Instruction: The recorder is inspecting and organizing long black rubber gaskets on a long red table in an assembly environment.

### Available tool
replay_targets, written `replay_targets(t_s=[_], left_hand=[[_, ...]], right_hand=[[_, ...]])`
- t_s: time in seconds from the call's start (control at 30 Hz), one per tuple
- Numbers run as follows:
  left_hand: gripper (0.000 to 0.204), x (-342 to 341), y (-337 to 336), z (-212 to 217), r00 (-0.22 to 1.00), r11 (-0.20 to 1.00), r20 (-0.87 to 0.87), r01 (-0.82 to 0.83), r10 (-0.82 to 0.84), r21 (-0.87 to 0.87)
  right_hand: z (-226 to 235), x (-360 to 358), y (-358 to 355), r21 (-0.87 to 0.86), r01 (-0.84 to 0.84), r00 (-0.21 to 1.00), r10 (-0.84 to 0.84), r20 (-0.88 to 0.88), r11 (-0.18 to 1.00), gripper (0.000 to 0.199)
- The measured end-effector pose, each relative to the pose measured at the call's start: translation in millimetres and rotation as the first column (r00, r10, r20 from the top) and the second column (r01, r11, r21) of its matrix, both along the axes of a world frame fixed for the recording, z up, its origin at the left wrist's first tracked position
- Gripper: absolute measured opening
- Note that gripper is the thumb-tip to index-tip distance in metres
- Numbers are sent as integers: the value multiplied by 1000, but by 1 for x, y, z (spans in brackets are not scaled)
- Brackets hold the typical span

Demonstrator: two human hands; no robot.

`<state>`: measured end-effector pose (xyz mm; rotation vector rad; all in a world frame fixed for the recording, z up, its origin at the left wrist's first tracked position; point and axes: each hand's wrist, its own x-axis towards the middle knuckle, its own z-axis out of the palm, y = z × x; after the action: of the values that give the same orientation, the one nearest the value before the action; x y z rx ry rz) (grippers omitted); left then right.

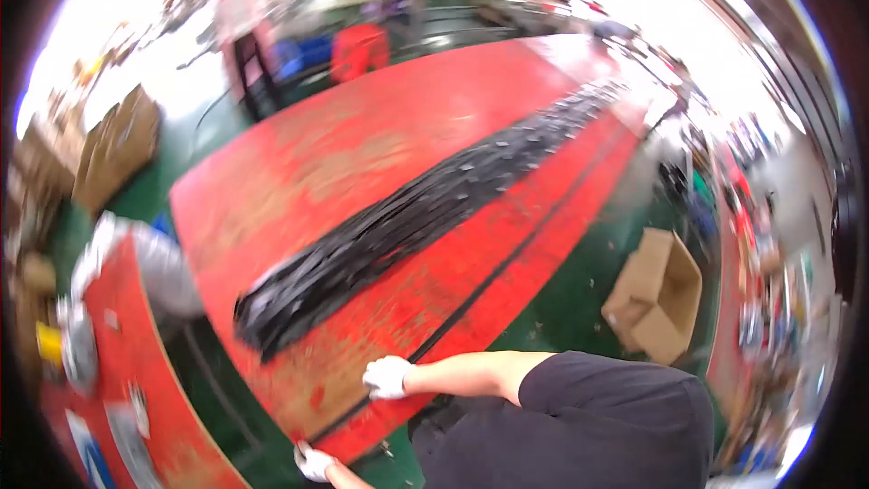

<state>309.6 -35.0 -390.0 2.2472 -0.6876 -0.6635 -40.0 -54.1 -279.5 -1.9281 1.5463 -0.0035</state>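
Note:
My right hand (387,377), in a white glove, lies on the red table (380,154) near its front edge, fingers curled over a thin black strip (507,263) that runs the length of the table. My left hand (314,462), also gloved, grips the strip's near end at the table's corner. A long heap of black strips (407,217) lies along the middle of the table, just beyond my right hand.
An open cardboard box (659,297) stands on the green floor to the right. A second red table (136,371) with small items is at lower left. Cardboard sheets (113,149) lean at the left. A person (243,27) stands far behind among cluttered benches.

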Motion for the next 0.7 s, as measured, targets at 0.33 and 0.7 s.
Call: replay_targets(t_s=[0.33,0.7], left_hand=[[38,-32,-4,0,997,1000,82,19,-17,-23],[34,-47,-19,3,999,998,10,52,-52,-22]], right_hand=[[40,-254,227,111,864,503,-854,-133,492,49],[-68,-236,594,99,994,30,-738,-674,-51,37]])
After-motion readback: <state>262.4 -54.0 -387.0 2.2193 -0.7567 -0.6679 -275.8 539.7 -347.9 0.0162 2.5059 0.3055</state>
